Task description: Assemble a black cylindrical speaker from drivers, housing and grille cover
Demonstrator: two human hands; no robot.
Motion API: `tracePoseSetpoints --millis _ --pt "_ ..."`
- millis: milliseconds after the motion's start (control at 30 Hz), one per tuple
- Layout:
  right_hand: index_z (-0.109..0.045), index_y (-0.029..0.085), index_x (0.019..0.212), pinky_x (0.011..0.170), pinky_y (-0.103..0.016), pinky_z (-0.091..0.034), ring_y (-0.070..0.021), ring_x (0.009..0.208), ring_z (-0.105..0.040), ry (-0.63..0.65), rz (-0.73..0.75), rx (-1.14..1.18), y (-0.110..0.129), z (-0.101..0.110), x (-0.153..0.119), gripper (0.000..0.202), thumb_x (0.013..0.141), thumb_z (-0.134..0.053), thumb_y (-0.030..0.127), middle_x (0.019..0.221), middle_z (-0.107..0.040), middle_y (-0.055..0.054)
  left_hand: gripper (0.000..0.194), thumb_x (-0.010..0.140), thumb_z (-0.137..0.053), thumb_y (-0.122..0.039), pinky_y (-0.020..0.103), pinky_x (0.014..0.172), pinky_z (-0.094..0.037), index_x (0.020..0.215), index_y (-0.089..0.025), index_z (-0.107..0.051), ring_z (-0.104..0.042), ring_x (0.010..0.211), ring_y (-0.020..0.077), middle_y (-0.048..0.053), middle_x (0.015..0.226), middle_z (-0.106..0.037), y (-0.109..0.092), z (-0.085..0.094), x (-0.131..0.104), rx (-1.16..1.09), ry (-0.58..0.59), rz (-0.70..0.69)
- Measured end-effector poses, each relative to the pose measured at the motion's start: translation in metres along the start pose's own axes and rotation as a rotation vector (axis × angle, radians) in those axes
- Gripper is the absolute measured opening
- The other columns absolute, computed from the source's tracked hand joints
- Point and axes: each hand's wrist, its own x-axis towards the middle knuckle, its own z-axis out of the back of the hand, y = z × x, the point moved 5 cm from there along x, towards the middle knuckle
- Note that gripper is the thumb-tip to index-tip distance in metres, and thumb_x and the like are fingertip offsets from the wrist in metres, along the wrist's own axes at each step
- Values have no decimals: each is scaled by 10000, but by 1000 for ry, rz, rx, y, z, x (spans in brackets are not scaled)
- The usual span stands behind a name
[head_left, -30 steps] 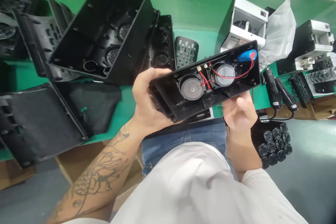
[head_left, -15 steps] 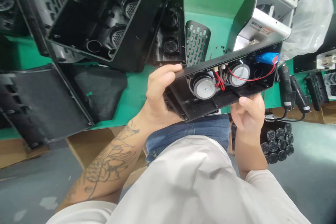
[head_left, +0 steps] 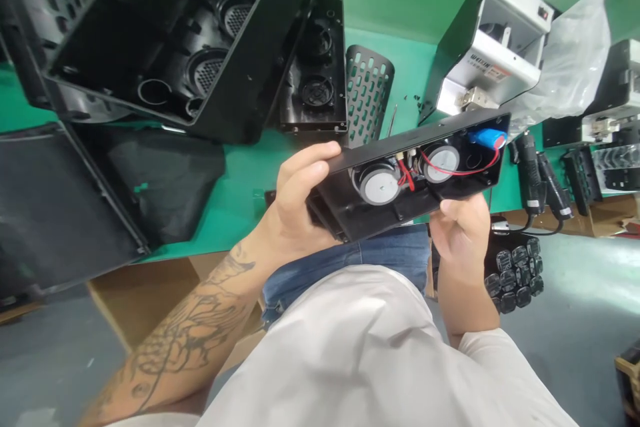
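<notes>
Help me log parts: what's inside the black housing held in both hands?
Inside the black housing are two round speakers, red wires and a blue cylinder. Whatever lies directly beneath the speakers is covered.

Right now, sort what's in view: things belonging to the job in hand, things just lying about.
In hand:
- shell, held by left hand and right hand
- speakers, red wires, blue cylinder inside

Seemingly lying about:
- perforated panel
- silver machine
- plastic bag
- black tools

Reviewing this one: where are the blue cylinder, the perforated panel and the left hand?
Blue cylinder (head_left: 483,139): head view, on its side.
Perforated panel (head_left: 369,93): head view, middle of its slotted face.
Left hand (head_left: 296,212): head view, middle of the hand.
</notes>
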Motion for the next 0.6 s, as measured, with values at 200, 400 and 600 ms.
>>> tracePoseSetpoints --millis 200,400,600 --pt "-672 217 1423 1149 -405 -645 -228 1188 -677 15 -20 -23 -2 -2 -15 660 788 -847 264 1182 -660 -57 1227 751 -1047 -466 624 1046 -743 1734 -334 -325 -756 1347 399 177 1562 -663 -2 5 -13 6 33 76" --pt "-630 190 1512 1300 -527 -536 -292 1395 -609 12 -3 -60 -6 -7 -23 718 840 -841 325 1319 -647 -101 1298 755 -1050 -419 654 1039 -736 1779 -360 -255 -728 1392 409 210 1608 -618 -2 5 -19 -29 79 139" --pt "-597 213 1610 1339 -571 -484 -299 1487 -550 41 45 -37 -5 -8 -26 750 920 -858 347 1425 -608 -121 1227 773 -1036 -420 616 1078 -723 1769 -326 -326 -721 1414 398 190 1615 -630 1 8 -18 -126 87 156"
